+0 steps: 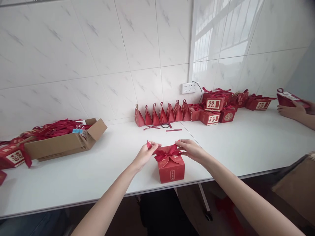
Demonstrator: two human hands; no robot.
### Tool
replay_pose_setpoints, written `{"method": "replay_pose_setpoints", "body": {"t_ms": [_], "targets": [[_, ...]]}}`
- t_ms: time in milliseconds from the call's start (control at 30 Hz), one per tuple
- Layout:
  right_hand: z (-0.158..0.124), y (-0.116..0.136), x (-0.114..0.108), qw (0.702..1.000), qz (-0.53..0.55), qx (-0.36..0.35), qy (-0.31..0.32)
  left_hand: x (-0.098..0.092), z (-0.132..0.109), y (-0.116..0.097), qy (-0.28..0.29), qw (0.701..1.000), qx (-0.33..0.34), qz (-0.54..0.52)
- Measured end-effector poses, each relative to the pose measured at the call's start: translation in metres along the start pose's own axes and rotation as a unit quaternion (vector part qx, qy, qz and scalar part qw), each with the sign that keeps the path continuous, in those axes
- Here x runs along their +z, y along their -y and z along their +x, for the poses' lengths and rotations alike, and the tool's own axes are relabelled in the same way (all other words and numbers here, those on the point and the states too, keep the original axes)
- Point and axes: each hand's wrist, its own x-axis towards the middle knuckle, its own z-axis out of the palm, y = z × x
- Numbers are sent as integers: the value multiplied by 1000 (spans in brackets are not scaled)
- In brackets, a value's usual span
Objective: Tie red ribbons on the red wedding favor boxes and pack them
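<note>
A small red box [172,170] stands upright on the white worktop [98,177], near its front edge and about mid-scene. Its petal-shaped flaps are closed on top. A red bow [168,152] is tied over them.

The left hand [144,154] is just left of the box. Its thumb and forefinger are pressed together on the bow's left tail, and the tip of the tail pokes up beside the fingers [154,146]. The right hand [191,150] is just right of the box, its fingers [182,144] pinching the bow's right side. Both forearms reach in from the near edge. The box rests flat on the worktop.

On the far side, against the tiled wall, a row of pointed red pouches [162,114] stands upright, side by side. Just in front of them a black loop [165,126] and a few loose red strips [173,130] lie flat. Right of the row is a pile of square red boxes [214,108] with gold labels, some of them stacked. A white wall socket [189,87] sits above them, with a cord leading from it.

To the left, an open cardboard carton [61,146] lies on the worktop, filled with tangled red ribbons [55,126]. A blue clip [77,130] lies among them. One more labelled box [12,156] sits at the left edge.

At the far right edge, another person's hand [291,111] holds a flat red pack [287,97], well apart from the two hands at the bow.
</note>
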Motion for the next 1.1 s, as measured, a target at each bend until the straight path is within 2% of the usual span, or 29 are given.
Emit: {"method": "replay_pose_setpoints", "body": {"t_ms": [167,300,400,533,600,667,733,767,933,1000,1100], "targets": [[13,10,8,993,-71,-88,-36,1,19,-6,26,994,58,85],[20,15,13,987,-124,-102,-25,5,32,-6,36,981,85,173],[24,13,14,987,-139,-73,-20,6,39,-2,31,984,70,161],[25,6,5,985,-171,7,-31,-3,41,12,22,992,-17,121],[18,5,-3,982,-176,13,-68,-13,36,19,3,991,-60,122],[5,6,-11,975,-194,2,-111,-24,25,23,-42,987,-84,131],[-13,8,-15,968,-220,-2,-118,-31,9,22,-79,983,-91,135],[-24,9,-15,967,-234,1,-102,-32,0,19,-79,983,-96,133],[-62,9,-6,971,-237,9,22,-15,-37,-5,60,982,-145,102],[-66,8,-2,973,-230,-12,26,-7,-41,-11,71,982,-142,101],[-64,5,2,962,-268,-42,-4,-3,-41,-12,56,986,-116,103]]}}
